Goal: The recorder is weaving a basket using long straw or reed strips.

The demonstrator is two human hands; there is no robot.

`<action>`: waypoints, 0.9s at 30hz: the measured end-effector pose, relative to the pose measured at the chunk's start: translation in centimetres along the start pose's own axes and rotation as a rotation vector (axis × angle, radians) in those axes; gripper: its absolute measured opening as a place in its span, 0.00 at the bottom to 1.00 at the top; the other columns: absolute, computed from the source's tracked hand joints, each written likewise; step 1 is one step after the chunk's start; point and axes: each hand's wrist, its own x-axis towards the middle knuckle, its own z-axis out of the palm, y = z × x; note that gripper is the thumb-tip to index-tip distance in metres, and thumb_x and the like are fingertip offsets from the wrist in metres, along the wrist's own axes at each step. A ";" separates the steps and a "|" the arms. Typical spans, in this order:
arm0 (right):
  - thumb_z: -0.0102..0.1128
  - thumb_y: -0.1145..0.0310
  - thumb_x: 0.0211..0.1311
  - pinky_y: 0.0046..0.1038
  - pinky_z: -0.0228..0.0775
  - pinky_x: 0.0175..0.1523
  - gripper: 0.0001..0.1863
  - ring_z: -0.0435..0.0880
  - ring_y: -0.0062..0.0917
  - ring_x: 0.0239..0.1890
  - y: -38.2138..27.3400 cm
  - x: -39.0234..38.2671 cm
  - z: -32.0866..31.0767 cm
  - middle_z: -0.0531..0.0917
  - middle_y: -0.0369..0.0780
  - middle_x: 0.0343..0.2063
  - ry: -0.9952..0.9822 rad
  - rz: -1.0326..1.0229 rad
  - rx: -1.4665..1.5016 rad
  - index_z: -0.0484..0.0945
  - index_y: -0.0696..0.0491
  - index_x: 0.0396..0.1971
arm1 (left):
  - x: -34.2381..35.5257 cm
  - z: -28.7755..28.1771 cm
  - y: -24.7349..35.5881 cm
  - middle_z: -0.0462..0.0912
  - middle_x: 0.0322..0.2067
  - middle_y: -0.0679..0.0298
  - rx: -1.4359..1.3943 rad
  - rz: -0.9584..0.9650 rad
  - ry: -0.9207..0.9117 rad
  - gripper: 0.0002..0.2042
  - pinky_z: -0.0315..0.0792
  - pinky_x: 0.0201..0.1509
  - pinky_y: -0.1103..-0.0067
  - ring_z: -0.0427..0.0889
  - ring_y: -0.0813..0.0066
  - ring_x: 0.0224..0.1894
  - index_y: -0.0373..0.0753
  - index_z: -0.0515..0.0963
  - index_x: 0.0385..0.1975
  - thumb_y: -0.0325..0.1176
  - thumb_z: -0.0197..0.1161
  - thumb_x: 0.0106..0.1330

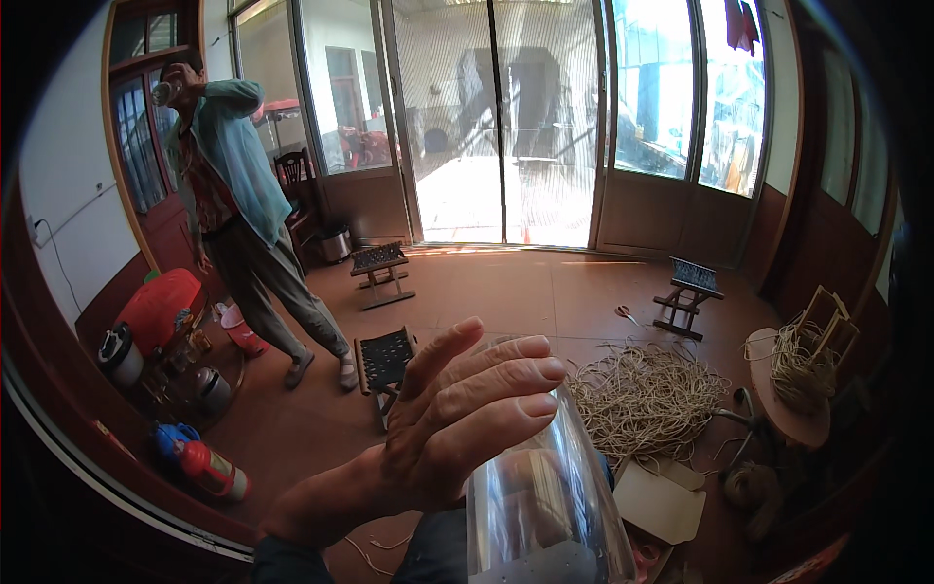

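My left hand [448, 414] comes in from the lower left, its fingers long and nearly straight along a clear drinking cup [545, 526]. The cup is very close, tilted, and runs off the lower edge; its far end lies under the fingers. My left hand appears to grip it; the underside of the grip is hidden. My right hand is not in view. Beyond the cup, a large tangled heap of pale cord [647, 399] lies on the floor. A flat piece of cardboard [662, 501] rests in front of the heap.
At left a person [229, 195] stands drinking from a clear glass. Folding stools [384, 360] stand ahead; scissors [626, 313] lie on the floor. At right, a small round table [803, 409] bears corded bundles and a wooden frame. A red thermos [212, 470] sits at lower left.
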 end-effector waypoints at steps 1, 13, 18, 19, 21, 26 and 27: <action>0.60 0.59 0.64 0.38 0.67 0.56 0.10 0.80 0.35 0.46 -0.1 0.0 0.0 0.82 0.35 0.39 0.020 -0.006 0.015 0.88 0.45 0.36 | 0.0 0.0 0.0 0.87 0.59 0.54 0.006 -0.003 -0.005 0.08 0.55 0.86 0.59 0.85 0.57 0.67 0.42 0.81 0.52 0.29 0.62 0.77; 0.64 0.60 0.62 0.38 0.67 0.56 0.09 0.79 0.35 0.47 -0.2 0.1 -0.4 0.82 0.34 0.40 0.000 0.005 0.034 0.89 0.44 0.38 | 0.2 0.1 0.2 0.87 0.58 0.55 -0.001 0.001 0.015 0.08 0.55 0.86 0.58 0.85 0.56 0.66 0.41 0.81 0.52 0.28 0.61 0.78; 0.66 0.60 0.61 0.38 0.66 0.56 0.10 0.79 0.35 0.47 -0.1 0.0 -0.4 0.82 0.33 0.40 0.004 -0.009 0.025 0.89 0.44 0.39 | 0.2 0.1 0.2 0.87 0.59 0.55 -0.003 0.000 0.018 0.08 0.55 0.86 0.58 0.85 0.56 0.66 0.41 0.81 0.53 0.29 0.62 0.78; 0.66 0.59 0.61 0.39 0.66 0.56 0.10 0.79 0.35 0.47 -0.1 0.0 -0.4 0.82 0.33 0.40 -0.008 -0.012 0.015 0.89 0.44 0.39 | 0.3 0.1 0.2 0.87 0.59 0.55 0.000 -0.003 0.011 0.08 0.55 0.86 0.58 0.85 0.56 0.66 0.41 0.81 0.53 0.29 0.62 0.78; 0.66 0.59 0.61 0.39 0.67 0.55 0.11 0.79 0.35 0.47 -0.1 0.0 -0.4 0.82 0.33 0.40 -0.019 -0.014 0.006 0.89 0.44 0.40 | 0.3 0.0 0.2 0.87 0.59 0.55 0.003 -0.006 0.003 0.08 0.55 0.85 0.58 0.85 0.56 0.66 0.41 0.81 0.53 0.29 0.62 0.78; 0.67 0.58 0.60 0.39 0.67 0.55 0.11 0.79 0.35 0.46 0.0 0.0 -0.4 0.82 0.33 0.41 -0.029 -0.018 0.000 0.88 0.44 0.40 | 0.3 0.0 0.2 0.88 0.58 0.54 0.019 0.012 0.016 0.08 0.56 0.85 0.58 0.86 0.56 0.66 0.41 0.82 0.52 0.28 0.63 0.77; 0.67 0.58 0.60 0.39 0.67 0.55 0.11 0.79 0.35 0.46 0.1 0.0 -0.4 0.82 0.33 0.41 -0.030 -0.020 -0.001 0.88 0.44 0.40 | 0.3 0.0 0.2 0.88 0.58 0.54 0.010 0.008 0.019 0.08 0.56 0.85 0.58 0.86 0.56 0.66 0.41 0.82 0.52 0.28 0.63 0.77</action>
